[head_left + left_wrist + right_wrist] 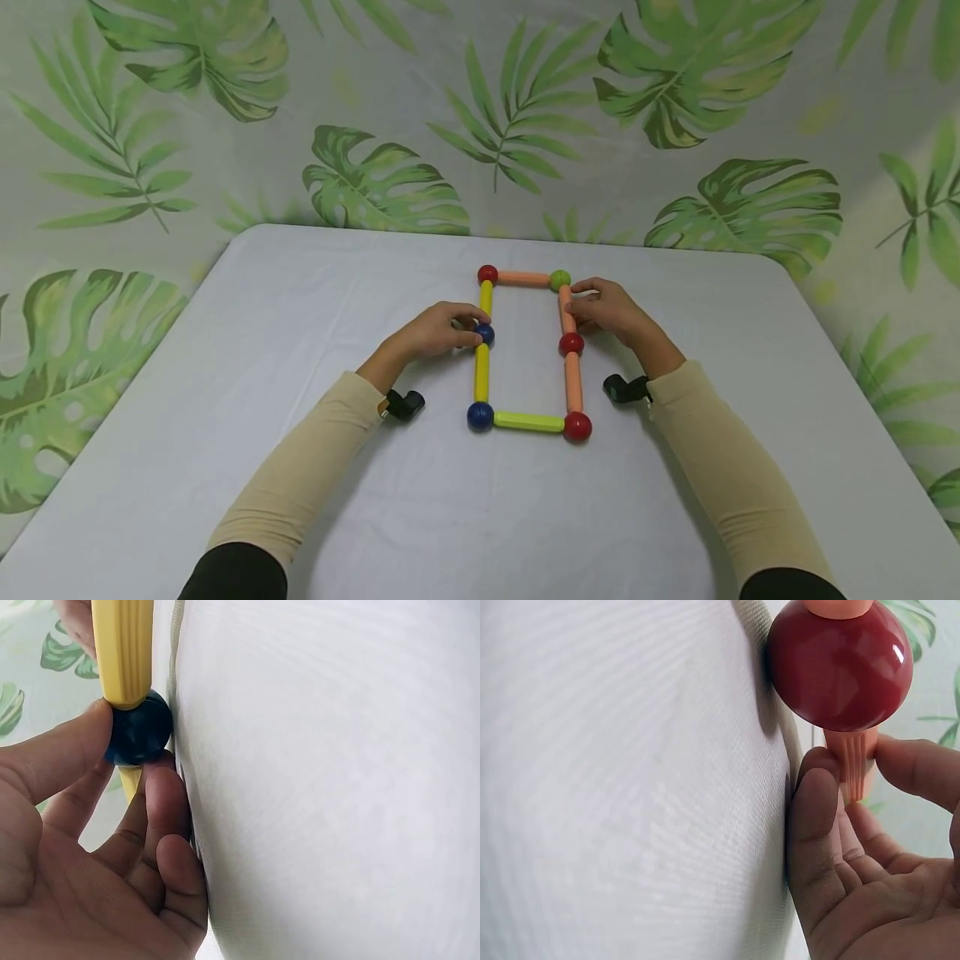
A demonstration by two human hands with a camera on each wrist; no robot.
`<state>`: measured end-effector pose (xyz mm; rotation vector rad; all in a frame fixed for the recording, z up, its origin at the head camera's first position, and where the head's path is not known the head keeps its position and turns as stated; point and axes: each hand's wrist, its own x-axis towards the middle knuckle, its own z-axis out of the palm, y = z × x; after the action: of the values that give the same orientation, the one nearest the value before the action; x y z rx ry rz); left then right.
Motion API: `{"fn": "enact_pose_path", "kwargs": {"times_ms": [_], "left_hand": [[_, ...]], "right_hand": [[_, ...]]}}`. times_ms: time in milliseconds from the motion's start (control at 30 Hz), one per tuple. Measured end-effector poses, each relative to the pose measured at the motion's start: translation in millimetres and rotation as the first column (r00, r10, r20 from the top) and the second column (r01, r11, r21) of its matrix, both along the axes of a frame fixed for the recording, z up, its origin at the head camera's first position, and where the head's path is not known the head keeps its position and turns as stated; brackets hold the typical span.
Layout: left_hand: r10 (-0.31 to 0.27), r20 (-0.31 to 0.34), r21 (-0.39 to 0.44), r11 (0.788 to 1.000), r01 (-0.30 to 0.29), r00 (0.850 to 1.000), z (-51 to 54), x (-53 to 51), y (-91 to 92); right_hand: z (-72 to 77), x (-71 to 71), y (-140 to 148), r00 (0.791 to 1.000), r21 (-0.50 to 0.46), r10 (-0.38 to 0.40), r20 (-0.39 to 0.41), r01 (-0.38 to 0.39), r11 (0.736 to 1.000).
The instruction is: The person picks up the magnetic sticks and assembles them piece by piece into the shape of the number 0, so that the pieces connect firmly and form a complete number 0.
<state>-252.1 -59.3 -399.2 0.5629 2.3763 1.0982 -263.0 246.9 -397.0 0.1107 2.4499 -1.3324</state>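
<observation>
Coloured sticks and balls lie joined in an upright rectangle on the table. My left hand [441,328] pinches the blue ball [141,733] midway up the left side, between an upper yellow stick [487,293] and a lower yellow stick [482,377]. On the right side, my right hand [617,315] pinches an orange stick [853,761] between thumb and fingers. That stick runs from the green ball [560,280] down to a red ball [840,667]. Below this ball, another orange stick [573,382] reaches the red corner ball [577,427].
A red ball [487,274] and an orange stick [523,279] form the far side. Nearest me, a yellow-green stick [528,422] links a blue ball [481,416] to the red corner ball. White cloth covers the table [420,508]; a leaf-patterned curtain [525,108] hangs behind.
</observation>
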Motion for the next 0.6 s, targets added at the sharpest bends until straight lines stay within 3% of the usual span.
{"fn": "enact_pose_path", "kwargs": {"times_ms": [600], "left_hand": [[-0.007,-0.028,-0.002,1.0,0.007,1.0,0.2,-2.4,0.6]], "right_hand": [[1.4,-5.3,-3.6,0.999,0.011,-0.029,0.03,0.029,1.0]]}}
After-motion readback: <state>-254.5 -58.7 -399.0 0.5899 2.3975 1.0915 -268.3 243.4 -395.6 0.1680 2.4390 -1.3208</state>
